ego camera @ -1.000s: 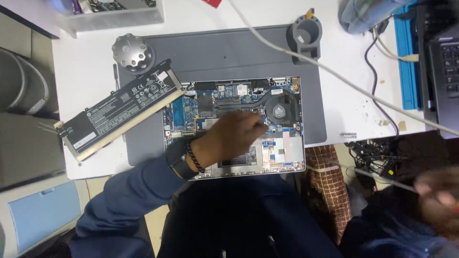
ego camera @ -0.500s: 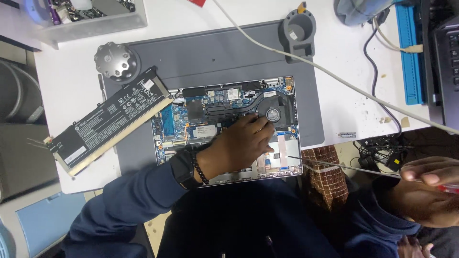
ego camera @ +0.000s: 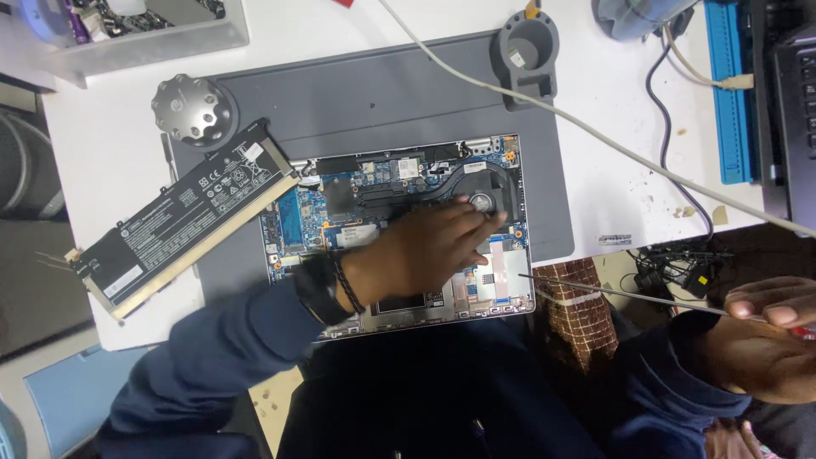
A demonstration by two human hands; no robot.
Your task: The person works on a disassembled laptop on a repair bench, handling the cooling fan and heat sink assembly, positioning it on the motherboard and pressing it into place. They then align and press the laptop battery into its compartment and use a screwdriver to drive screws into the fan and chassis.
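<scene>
An opened laptop (ego camera: pixel 399 229) with its bottom cover off is seen lying at the centre of the frame on a grey mat (ego camera: pixel 374 93), which is spread on the white counter (ego camera: pixel 110 144). The left hand (ego camera: pixel 429 251) is laid flat over the exposed circuit board, fingers stretched out wide toward the round cooling fan (ego camera: pixel 483 202), with the fingertips just beside it; nothing is gripped in it. A dark wristband is worn at the wrist.

The right hand (ego camera: pixel 761 348) is held at the lower right of the frame, well apart from the laptop and off the counter's edge. It is closed around a long thin tool (ego camera: pixel 629 295), whose slim shaft is pointed leftward, its tip near the laptop's right edge. A red handle end is just visible between the fingers.

A long black battery pack (ego camera: pixel 183 221) is found left of the laptop, lying at a slant, partly on the mat and partly on the counter. A round silver knob (ego camera: pixel 194 109) is placed above it. A grey cup-shaped holder (ego camera: pixel 529 55) stands at the upper edge of the mat, and a pale cable (ego camera: pixel 595 136) is run diagonally across the counter.
</scene>
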